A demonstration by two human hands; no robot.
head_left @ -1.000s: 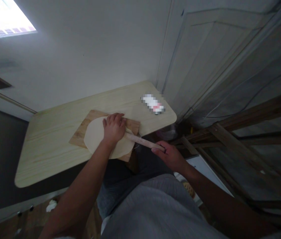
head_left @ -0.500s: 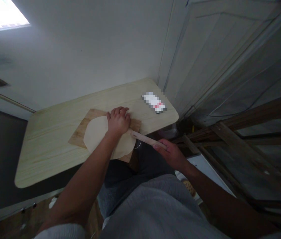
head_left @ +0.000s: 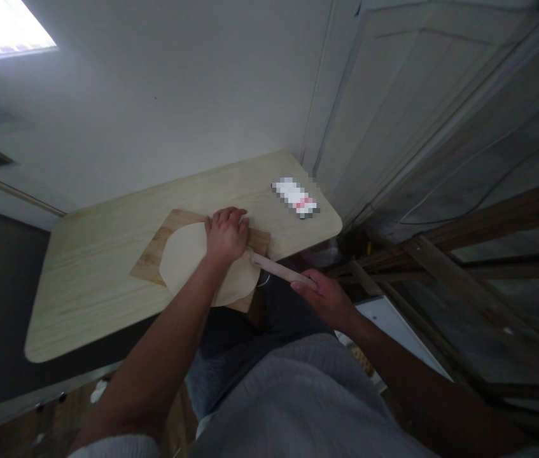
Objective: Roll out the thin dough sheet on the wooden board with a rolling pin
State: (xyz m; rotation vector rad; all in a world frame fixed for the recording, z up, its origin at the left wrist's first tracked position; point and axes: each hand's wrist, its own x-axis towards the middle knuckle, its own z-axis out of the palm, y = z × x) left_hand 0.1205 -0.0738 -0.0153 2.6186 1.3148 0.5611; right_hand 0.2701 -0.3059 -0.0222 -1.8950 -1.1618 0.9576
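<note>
A thin, pale round sheet of dough [head_left: 183, 257] lies on a wooden board [head_left: 154, 251], its lower edge reaching the board's near side. My left hand [head_left: 227, 234] rests palm down over the dough's upper right part, fingers stretched toward the far side of the board. To the right, my right hand [head_left: 322, 294] is closed around one end of a pale wooden rolling pin [head_left: 279, 268]. The pin slants up and left over the dough's right edge, its other end close to my left hand. What lies under my left palm is hidden.
The board sits on a light wood-patterned table [head_left: 92, 254] with rounded corners, against a white wall. A blurred-out phone [head_left: 295, 197] lies at the table's right end. Wooden beams [head_left: 479, 286] stand at the right. Beside my right forearm is a white panel [head_left: 403, 337], low down.
My right hand and the rolling pin have shifted very slightly. My left hand stays in place on the dough.
</note>
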